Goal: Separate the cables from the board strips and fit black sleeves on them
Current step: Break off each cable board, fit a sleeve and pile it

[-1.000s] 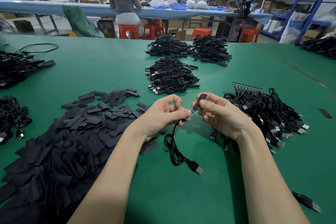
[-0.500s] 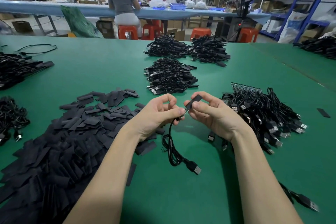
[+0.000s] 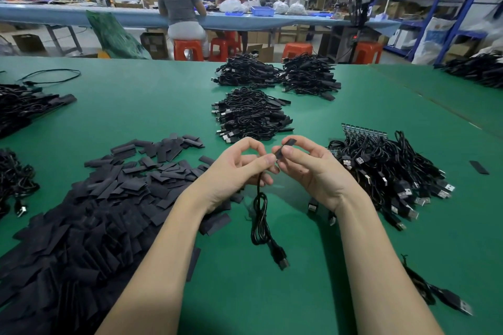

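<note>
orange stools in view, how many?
4, all at the far blue table: one under the seated person, one beside it, two further right. More may be hidden.

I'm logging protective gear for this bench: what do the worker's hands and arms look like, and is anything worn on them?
Both forearms are bare to the frame edge: no sleeves show. The left hand and right hand have no gloves, rings, watch or wristband. Fingernails are short and unpainted.

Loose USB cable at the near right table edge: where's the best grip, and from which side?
Grip the USB cable on its black plug body behind the metal tip, coming from above with fingers across its sides. It lies flat on the green table, apart from the pile, so nothing blocks it.
</note>
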Available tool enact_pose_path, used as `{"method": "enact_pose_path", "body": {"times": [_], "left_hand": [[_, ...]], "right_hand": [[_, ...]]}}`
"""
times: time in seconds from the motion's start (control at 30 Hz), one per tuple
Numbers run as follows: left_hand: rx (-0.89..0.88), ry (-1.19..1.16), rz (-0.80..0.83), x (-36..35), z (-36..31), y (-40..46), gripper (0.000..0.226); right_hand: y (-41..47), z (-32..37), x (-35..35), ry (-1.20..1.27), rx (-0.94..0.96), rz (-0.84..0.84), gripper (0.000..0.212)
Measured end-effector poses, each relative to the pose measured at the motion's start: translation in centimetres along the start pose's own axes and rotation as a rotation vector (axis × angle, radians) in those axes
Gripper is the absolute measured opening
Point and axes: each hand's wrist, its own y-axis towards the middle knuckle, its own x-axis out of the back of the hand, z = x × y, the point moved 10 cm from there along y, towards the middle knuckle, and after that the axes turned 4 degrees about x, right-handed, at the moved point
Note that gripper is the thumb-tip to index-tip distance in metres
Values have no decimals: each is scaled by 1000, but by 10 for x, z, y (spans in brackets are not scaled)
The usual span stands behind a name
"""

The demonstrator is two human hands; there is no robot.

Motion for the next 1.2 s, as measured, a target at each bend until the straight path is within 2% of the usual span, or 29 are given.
{"method": "enact_pose_path", "body": {"times": [0.1, 0.27, 0.63, 0.97, 1.2], "left_hand": [[-12, 30, -82, 8, 4, 1, 20], [-94, 130, -226, 23, 0, 3, 12], [-179, 276, -226, 18, -4, 4, 14], [-183, 248, -211, 15, -5, 2, 14], [-203, 213, -221, 13, -7, 3, 17]], "right_hand": [[0, 5, 12, 0, 37, -84, 16], [-1, 5, 18, -38, 28, -116, 19], [1, -3, 24, -13, 16, -156, 13], [1, -11, 20, 30, -28, -150, 11], [-1, -6, 23, 63, 18, -186, 21]]}}
